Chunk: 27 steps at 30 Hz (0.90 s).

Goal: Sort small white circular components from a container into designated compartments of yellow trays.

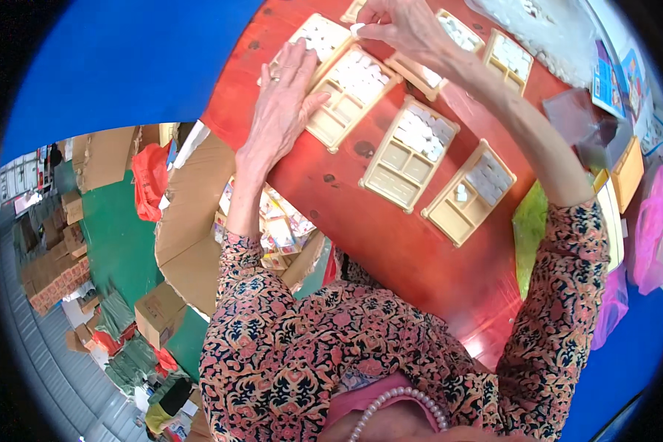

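Several cream plastic compartment trays lie on a red table (pixel 287 177), many partly filled with small white pieces. My left hand (pixel 283 96) rests with its fingers stretched out on the far left tray (pixel 334 48). Its thumb reaches the edge of the neighbouring tray (pixel 331 140). Over the far trays, my right hand (pixel 401 31) pinches a small white piece (pixel 356 29) between thumb and fingers. Nearer to me are a tray with white pieces in its far half (pixel 392 190) and a tray with greyish pieces and two loose white ones (pixel 449 221).
A clear bag of white pieces (pixel 560 37) lies at the far right. Left of the table stands an open cardboard box (pixel 191 236) holding colourful small packages (pixel 278 230). A yellow-green bag (pixel 529 228) and pink bags (pixel 652 236) are at the right. Cartons (pixel 158 313) stand on the green floor.
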Tool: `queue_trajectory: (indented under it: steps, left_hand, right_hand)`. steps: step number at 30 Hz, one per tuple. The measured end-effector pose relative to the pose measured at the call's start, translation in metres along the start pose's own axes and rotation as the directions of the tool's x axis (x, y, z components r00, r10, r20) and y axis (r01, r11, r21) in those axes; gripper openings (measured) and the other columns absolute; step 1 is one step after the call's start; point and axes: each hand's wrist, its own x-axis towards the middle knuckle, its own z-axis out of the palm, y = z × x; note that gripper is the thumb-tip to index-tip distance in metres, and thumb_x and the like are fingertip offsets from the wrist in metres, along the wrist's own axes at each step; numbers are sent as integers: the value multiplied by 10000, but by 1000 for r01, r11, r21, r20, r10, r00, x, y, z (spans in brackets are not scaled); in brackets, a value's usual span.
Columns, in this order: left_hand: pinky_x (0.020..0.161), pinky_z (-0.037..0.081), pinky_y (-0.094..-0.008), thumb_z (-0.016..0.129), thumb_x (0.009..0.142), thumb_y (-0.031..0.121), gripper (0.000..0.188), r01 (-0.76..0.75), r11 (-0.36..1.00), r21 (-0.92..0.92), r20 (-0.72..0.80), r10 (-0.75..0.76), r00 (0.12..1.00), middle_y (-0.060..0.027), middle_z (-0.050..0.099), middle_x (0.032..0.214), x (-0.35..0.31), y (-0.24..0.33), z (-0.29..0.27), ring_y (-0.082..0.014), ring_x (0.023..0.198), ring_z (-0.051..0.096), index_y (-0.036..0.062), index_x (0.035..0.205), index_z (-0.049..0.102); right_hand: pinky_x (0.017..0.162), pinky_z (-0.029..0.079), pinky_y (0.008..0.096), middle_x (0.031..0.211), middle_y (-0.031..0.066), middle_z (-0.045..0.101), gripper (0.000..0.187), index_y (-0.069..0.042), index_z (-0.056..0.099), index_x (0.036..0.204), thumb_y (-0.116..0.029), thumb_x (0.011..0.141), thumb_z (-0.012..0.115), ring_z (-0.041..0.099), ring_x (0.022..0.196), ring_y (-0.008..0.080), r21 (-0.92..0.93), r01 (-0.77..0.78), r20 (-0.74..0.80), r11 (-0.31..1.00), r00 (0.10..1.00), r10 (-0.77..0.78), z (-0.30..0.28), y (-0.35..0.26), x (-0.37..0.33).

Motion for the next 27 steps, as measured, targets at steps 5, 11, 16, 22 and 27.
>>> queue_trajectory:
  steps: [5,11,16,22,27]
  left_hand:
    - [1146,143,-538,506,941,412,615,-21,997,79,-43,25,999,-142,253,1538,-1,-3,2,-323,1436,187,38,1416,393]
    - [1142,147,-545,500,938,440,647,-25,993,117,-38,30,999,-144,254,1538,7,2,6,-313,1439,181,26,1420,380]
    - [1140,147,-549,502,937,438,664,-4,992,125,-56,11,998,-166,260,1530,5,2,5,-321,1439,175,7,1422,360]
    - [1147,145,-530,518,933,423,670,3,996,94,-64,3,998,-172,267,1525,3,5,2,-332,1437,177,-4,1421,351]
    - [1147,148,-526,542,928,392,666,-11,997,75,-74,16,997,-185,265,1522,2,4,3,-336,1436,178,-4,1426,345]
  right_hand:
    - [694,485,400,781,179,622,136,-1,648,834,-102,745,666,616,782,324,-128,248,326,960,925,-195,-31,-5,-24]
    - [726,471,408,816,174,579,113,-7,593,871,-64,780,558,573,826,339,-243,425,424,872,855,-298,-19,15,-35]
    - [827,504,409,985,161,631,109,-20,633,890,-82,800,631,611,949,308,-324,496,317,805,859,-402,-12,7,-45]
    - [881,503,404,1028,179,617,108,0,541,854,-78,818,607,607,969,318,-398,484,430,779,849,-307,-14,-14,-44]
    - [861,486,418,919,166,584,236,-1,465,989,-92,826,609,593,868,319,-478,529,506,702,818,-272,-18,-13,-48]
